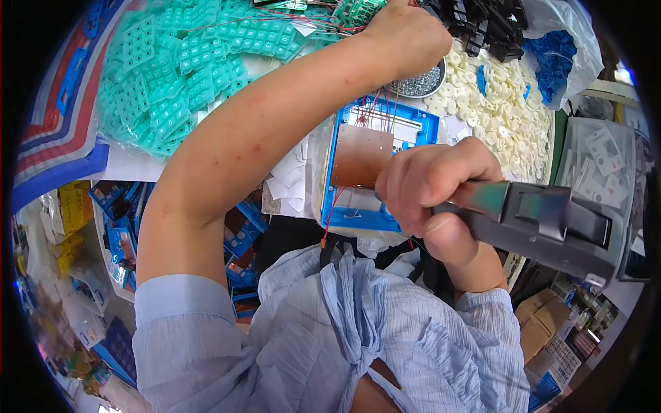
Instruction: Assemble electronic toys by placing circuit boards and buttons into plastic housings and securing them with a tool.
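Note:
My left hand (pixel 415 38) reaches across to the top, its fingers curled and mostly hidden behind its back. Whatever it may hold does not show. Just below that hand sits a metal bowl of small screws (pixel 421 84). My right hand (pixel 441 193) is wrapped around a dark grey electric screwdriver (pixel 544 224), whose front end points left over the work. Beneath it lies a blue plastic casing (pixel 332 217), with a brown circuit board (pixel 359 155) on it. Thin red wires (pixel 333 215) run from the casing.
Green translucent button pads (pixel 200 76) are heaped at the left. White plastic discs (pixel 496 110) spread at the right, near black plastic parts (pixel 485 27) and a bag of blue pieces (pixel 553 58). A box of blue casings (pixel 122 237) stands lower left; paper scraps (pixel 289 182) lie beside the work.

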Demonstrator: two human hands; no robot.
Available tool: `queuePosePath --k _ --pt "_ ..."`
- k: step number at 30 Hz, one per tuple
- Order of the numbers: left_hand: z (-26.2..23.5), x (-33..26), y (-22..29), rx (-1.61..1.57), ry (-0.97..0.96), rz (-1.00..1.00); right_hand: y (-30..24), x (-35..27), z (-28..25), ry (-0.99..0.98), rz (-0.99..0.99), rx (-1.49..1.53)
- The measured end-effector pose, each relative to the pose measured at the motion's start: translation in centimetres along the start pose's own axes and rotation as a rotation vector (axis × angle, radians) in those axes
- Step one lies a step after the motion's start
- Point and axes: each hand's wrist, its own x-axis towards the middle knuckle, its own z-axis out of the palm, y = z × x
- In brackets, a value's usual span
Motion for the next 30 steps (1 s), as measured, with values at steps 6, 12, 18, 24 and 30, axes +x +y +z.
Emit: queuePosePath --k 6,12,18,24,30 --pt "-5.4 -3.7 1.6 -0.222 0.221 -0.068 0.5 -0.1 0.6 -0.05 -0.006 -0.094" --pt "-10.2 -12.9 2.4 -0.399 0.007 -0.201 1.2 -0.1 0.0 -0.178 -0.101 -0.27" --pt "-10.3 -18.7 7.1 -0.458 0.011 -0.295 -0.6 2.1 -1.0 -0.288 -0.16 -0.102" --pt "-10.1 -18.5 8.3 -0.612 0.028 -0.355 -1.7 1.2 0.1 -0.152 -0.147 -0.079" --pt "-9.8 -19.2 8.1 -0.5 0.013 -0.36 -0.6 1.8 0.4 -0.144 -0.15 -0.069"
